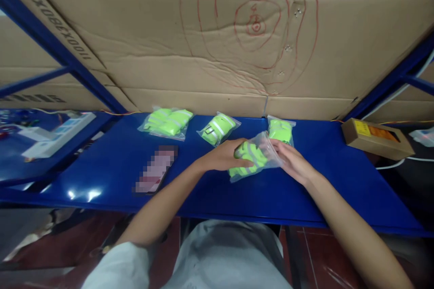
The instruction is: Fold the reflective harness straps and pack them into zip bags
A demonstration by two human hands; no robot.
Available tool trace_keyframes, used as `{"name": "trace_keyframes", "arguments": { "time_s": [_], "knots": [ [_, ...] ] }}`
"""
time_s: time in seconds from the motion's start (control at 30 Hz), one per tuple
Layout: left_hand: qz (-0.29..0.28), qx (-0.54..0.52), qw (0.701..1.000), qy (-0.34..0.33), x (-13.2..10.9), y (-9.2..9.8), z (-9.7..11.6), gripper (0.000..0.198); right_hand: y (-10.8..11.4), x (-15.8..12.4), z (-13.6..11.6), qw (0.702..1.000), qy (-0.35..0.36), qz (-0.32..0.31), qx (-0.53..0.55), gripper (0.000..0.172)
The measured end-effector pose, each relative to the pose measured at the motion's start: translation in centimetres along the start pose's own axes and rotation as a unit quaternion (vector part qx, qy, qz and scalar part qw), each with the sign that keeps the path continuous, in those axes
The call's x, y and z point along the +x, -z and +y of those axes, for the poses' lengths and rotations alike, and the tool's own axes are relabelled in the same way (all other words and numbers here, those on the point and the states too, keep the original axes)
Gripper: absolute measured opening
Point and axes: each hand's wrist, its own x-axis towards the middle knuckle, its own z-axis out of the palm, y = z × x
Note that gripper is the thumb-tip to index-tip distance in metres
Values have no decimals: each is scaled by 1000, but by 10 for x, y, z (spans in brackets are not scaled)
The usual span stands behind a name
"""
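Note:
Both of my hands hold a clear plastic bag (252,158) with a folded neon-green item in it, just above the blue table (111,162). My left hand (224,156) grips the bag's left end, fingers curled over the green cloth. My right hand (293,162) pinches the bag's right edge. Three more bagged neon-green items lie behind: one (167,122) at the left, one (219,128) in the middle, one (280,130) right behind my hands.
A blurred flat rectangular thing (155,169) lies on the table left of my left arm. A brown cardboard box (376,138) sits at the right edge. Cardboard sheets (217,54) wall off the back. Blue shelf struts run at both sides.

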Motion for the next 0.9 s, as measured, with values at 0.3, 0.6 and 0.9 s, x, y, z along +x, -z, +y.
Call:
{"name": "trace_keyframes", "arguments": {
  "time_s": [0.3,0.6,0.9],
  "knots": [
    [96,-333,937,30,3,-14,-20,78,-23,24,-4,978,62,75,-185,65],
    [140,-349,927,13,-14,-2,-14,55,-32,13,-2,974,58,4,-219,52],
    [160,-335,928,35,-15,11,-27,55,-20,20,3,973,121,111,-163,34]
  ]
}}
